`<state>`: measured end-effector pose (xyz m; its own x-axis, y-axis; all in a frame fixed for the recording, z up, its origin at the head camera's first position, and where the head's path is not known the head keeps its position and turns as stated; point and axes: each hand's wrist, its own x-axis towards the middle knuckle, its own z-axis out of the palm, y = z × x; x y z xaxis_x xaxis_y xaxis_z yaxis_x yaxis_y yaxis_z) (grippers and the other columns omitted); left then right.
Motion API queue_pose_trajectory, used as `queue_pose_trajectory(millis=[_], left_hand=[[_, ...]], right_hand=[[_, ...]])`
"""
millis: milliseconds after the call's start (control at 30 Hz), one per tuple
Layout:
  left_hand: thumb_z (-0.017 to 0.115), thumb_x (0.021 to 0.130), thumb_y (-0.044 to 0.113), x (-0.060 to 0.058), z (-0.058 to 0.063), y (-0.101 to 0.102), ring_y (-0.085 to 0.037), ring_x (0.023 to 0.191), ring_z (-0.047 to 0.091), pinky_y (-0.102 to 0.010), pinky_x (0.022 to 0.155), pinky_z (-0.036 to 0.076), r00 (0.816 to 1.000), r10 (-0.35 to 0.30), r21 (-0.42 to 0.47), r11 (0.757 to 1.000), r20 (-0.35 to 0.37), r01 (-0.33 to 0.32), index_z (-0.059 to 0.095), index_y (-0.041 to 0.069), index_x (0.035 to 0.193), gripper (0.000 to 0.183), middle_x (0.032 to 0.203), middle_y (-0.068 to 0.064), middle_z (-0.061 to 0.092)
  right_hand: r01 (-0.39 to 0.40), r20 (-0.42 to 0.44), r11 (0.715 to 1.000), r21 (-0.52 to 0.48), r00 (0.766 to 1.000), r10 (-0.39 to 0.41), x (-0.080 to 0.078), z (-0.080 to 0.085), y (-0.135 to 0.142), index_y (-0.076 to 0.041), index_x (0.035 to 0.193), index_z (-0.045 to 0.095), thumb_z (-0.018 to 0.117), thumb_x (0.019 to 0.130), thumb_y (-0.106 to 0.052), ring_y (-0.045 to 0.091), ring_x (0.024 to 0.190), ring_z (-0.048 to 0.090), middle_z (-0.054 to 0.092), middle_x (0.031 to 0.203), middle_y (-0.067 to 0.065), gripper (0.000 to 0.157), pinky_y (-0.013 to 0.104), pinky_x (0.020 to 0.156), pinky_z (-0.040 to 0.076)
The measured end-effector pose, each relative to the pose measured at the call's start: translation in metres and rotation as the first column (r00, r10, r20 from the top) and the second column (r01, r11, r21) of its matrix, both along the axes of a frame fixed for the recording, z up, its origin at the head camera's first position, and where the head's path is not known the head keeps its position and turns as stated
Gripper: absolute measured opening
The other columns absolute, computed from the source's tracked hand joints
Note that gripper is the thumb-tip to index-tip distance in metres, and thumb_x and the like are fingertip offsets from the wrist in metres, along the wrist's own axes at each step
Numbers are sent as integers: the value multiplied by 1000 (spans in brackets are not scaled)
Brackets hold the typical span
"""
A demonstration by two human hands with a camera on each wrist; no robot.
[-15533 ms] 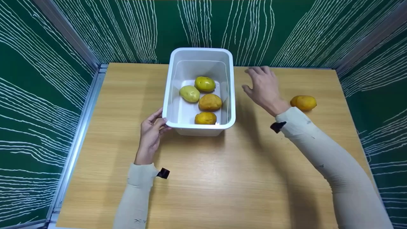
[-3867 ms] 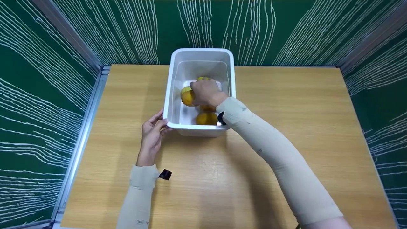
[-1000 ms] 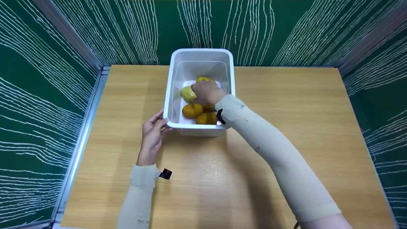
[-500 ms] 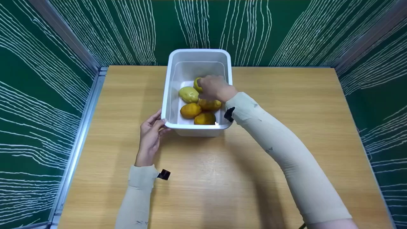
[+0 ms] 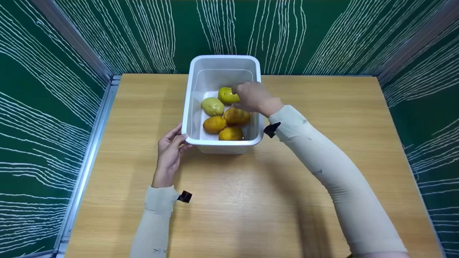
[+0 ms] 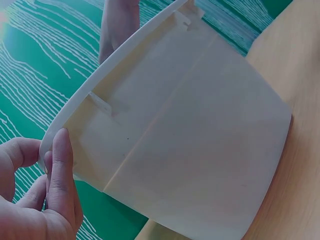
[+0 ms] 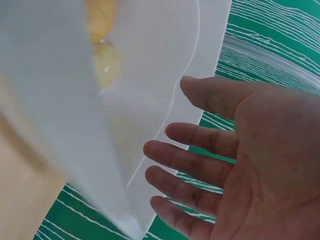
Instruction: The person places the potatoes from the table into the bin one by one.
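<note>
A deep white plastic bin (image 5: 190,107) stands near the back edge of the table. Several mangoes lie on its floor: a pale green one (image 5: 213,106), a yellow-green one (image 5: 227,95) partly behind my right hand, and orange-yellow ones, among them a mango (image 5: 215,124) at the front left. My left hand (image 5: 169,154) grips the rim at the near left corner; in the left wrist view its thumb and fingers (image 6: 61,175) pinch the lip. Over the bin's right side hovers my right hand (image 5: 256,97), fingers spread and holding nothing, as the right wrist view shows.
The wooden table (image 5: 322,150) extends around the bin on the left, front and right. Green walls (image 5: 229,32) with white wavy lines enclose the back and both sides. A metal rail (image 5: 89,154) runs along the left edge.
The mango formerly on the table at right was carried into the bin by my right hand and let go at the front left. That hand has since drawn up and right. My left hand keeps its grip.
</note>
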<state>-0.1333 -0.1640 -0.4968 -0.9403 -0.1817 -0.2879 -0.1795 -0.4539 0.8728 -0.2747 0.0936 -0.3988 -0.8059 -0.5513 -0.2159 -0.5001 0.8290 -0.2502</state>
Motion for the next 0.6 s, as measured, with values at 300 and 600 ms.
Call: queue_pose_trajectory(millis=[300, 600], left_hand=[[55, 99, -13, 0, -1, 0, -13, 74, 66, -19, 63, 65, 1000, -3, -7, 1000, 2, 3, 51, -10, 149, 51, 113, -11, 58], [53, 97, -16, -1, -3, 1, -12, 69, 65, -17, 59, 63, 1000, 8, -12, 1000, -26, -8, 49, -14, 148, 52, 108, -10, 59]], right_hand=[[57, 3, 995, -87, 998, -57, -2, -1, 22, -1, 133, 66, 75, 99, -21, 38, 122, 66, 66, 138, 20, 40, 55, 108, 58], [106, -28, 981, -165, 993, -112, -2, -1, 49, 2, 136, 65, 73, 100, -20, 40, 117, 60, 64, 139, 26, 43, 54, 100, 62]])
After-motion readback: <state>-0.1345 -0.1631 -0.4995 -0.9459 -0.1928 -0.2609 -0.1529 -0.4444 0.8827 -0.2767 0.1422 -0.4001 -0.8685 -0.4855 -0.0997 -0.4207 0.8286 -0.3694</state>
